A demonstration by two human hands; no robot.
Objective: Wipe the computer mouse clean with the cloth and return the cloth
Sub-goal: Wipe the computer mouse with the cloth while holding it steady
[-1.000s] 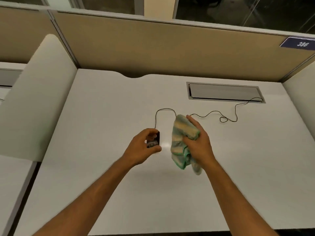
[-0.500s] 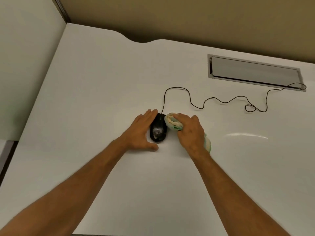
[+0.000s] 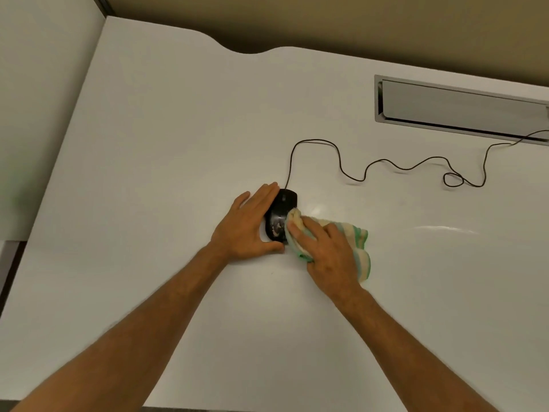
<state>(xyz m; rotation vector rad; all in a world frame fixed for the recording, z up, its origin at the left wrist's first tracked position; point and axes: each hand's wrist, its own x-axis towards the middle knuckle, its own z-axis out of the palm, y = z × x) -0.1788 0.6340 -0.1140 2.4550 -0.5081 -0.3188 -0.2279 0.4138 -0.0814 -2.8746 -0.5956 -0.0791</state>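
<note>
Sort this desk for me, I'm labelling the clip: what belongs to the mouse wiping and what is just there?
In the job: mouse, cloth, left hand, right hand.
Just there: mouse cable, cable tray, desk, partition.

On the desk (image 3: pixel 148 173), the mouse (image 3: pixel 280 215) sits between left hand (image 3: pixel 248 226) and cloth (image 3: pixel 353 239); the cloth seems to touch its right side.
</note>
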